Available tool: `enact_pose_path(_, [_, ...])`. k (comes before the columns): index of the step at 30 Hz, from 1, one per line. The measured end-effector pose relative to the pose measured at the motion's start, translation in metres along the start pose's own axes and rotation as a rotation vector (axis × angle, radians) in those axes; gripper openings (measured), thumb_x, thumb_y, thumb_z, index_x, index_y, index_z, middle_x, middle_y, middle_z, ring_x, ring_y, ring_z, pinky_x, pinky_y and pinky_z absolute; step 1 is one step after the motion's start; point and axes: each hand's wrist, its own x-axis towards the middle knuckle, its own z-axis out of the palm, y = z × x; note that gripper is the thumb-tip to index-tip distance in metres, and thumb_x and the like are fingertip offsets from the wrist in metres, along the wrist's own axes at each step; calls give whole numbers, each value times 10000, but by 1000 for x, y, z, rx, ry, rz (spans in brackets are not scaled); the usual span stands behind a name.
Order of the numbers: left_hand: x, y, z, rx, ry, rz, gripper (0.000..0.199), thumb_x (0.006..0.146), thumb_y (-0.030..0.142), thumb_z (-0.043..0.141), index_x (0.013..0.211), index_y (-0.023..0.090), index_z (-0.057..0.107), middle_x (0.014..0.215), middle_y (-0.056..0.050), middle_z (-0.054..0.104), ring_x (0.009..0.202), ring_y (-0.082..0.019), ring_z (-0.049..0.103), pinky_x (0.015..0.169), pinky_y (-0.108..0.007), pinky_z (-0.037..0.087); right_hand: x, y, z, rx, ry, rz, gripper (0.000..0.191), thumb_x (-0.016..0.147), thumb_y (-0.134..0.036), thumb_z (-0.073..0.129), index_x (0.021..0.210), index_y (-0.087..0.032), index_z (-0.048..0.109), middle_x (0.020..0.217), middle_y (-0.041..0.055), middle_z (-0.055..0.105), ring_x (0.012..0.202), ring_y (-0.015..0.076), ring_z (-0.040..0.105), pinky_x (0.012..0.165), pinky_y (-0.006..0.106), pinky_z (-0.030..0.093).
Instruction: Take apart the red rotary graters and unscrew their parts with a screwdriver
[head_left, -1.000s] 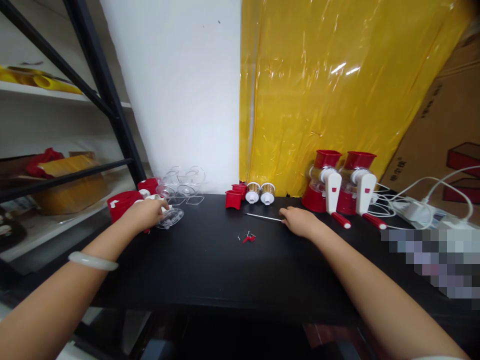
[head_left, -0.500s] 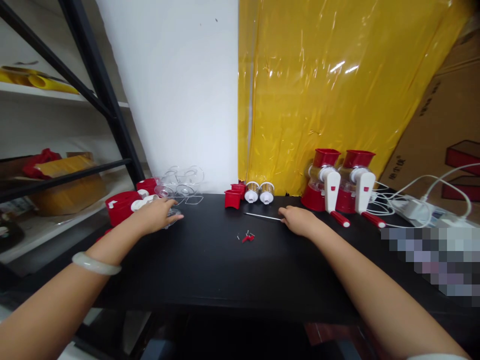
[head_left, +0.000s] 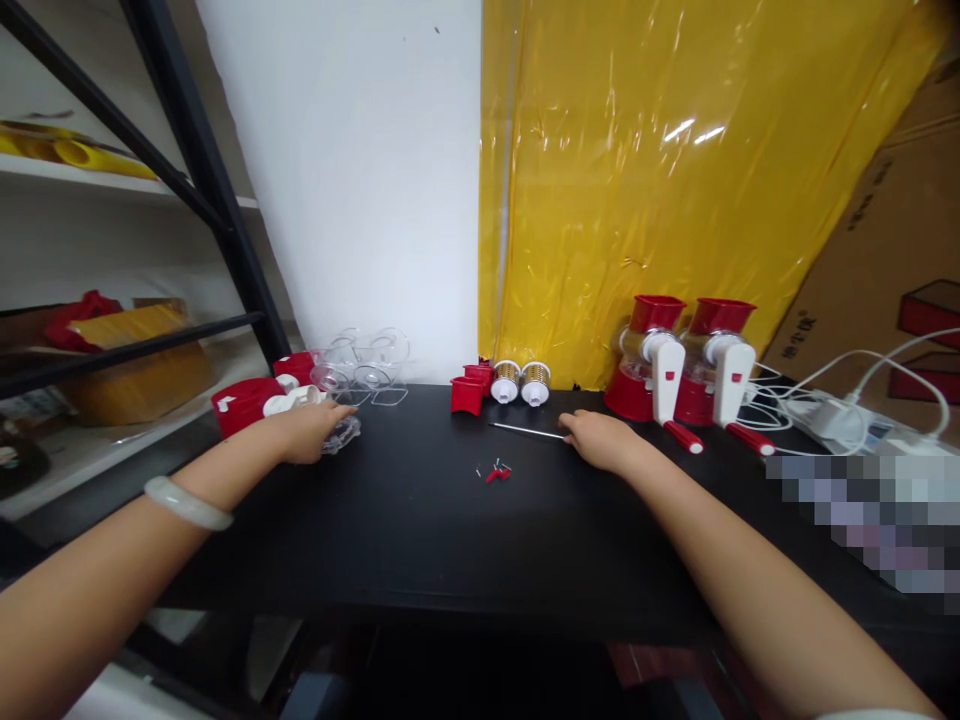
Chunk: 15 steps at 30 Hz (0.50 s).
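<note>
At the left of the black table, my left hand (head_left: 306, 432) is closed at the edge of a clear plastic part (head_left: 343, 436). Its thumb is hidden, and one finger reaches over the part. My right hand (head_left: 596, 438) pinches a screwdriver whose thin metal shaft (head_left: 525, 430) points left along the tabletop; the handle is covered by the hand. Between the hands lie small red pieces (head_left: 498, 474) with several tiny screws (head_left: 504, 465). Beside my left hand are a red base (head_left: 244, 402) with a white fitting (head_left: 296, 400) and a stack of clear plastic housings (head_left: 364, 360).
Red hoppers (head_left: 466, 394) and two grater drums (head_left: 505, 383) stand at the back. Two red-and-white hand-crank graters (head_left: 645, 370) stand right of them, near white cables and a power strip (head_left: 832, 425). A black shelf frame (head_left: 217, 190) rises at left, a carton (head_left: 847, 240) at right.
My left hand has drawn slightly left, and its spread thumb and fingers have closed at the clear plastic part. My right hand and the screwdriver have stayed almost still.
</note>
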Motion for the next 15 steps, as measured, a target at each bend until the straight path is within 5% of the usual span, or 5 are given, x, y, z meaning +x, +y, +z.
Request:
enact_pose_path(7, [10, -1, 2, 148, 41, 81, 724, 571, 33, 564, 1290, 114, 577, 1256, -189, 621, 1155, -356, 557, 1000, -425, 429, 0, 1, 1, 3, -4, 4, 246, 956, -288, 448, 1137, -190, 582, 1090, 120, 649, 970, 263, 659, 698, 304, 443])
enact_pose_path(15, [18, 10, -7, 79, 13, 70, 718, 580, 143, 652, 1287, 128, 532, 1237, -197, 596, 1109, -364, 580, 947, -450, 464, 1, 0, 1, 4, -7, 6, 255, 958, -281, 446, 1152, -185, 579, 1101, 130, 647, 968, 252, 657, 711, 300, 439])
